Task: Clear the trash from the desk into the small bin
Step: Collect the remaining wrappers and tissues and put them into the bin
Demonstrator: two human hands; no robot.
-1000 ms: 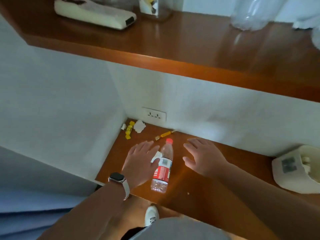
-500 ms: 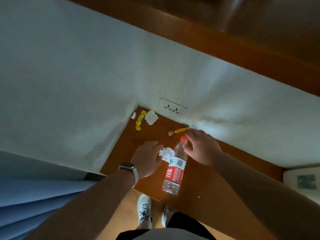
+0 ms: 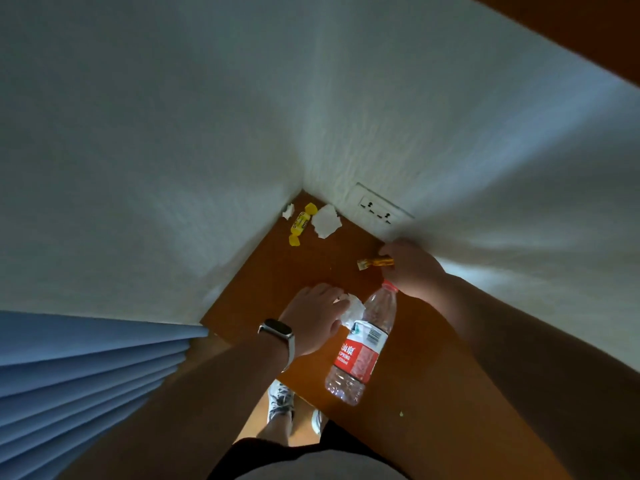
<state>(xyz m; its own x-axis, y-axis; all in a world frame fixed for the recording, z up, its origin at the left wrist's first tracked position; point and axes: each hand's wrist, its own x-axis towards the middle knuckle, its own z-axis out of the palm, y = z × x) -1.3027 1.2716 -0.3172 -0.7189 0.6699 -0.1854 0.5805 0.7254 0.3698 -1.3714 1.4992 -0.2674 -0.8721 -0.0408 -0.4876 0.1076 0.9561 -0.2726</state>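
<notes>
Crumpled white tissue (image 3: pixel 352 310) is pinched in my left hand (image 3: pixel 313 320); right hand (image 3: pixel 410 266) grips an orange candy wrapper (image 3: pixel 375 263), clear plastic bottle (image 3: pixel 363 348) near the bench's (image 3: pixel 277 271) front edge.

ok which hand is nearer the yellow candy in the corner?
Left. The left hand sits on a tissue wad below the yellow candy; the right hand is farther right, at the orange wrapper.

One bottle (image 3: pixel 362 344) lower centre, two candy wrappers (image 3: pixel 300 223) (image 3: pixel 374 262) mid-frame, three paper scraps (image 3: pixel 325 221) (image 3: pixel 287 211) (image 3: pixel 353 309), one socket (image 3: pixel 377 210), two hands (image 3: pixel 313 320) (image 3: pixel 412 266), one watch (image 3: pixel 277 330)
</notes>
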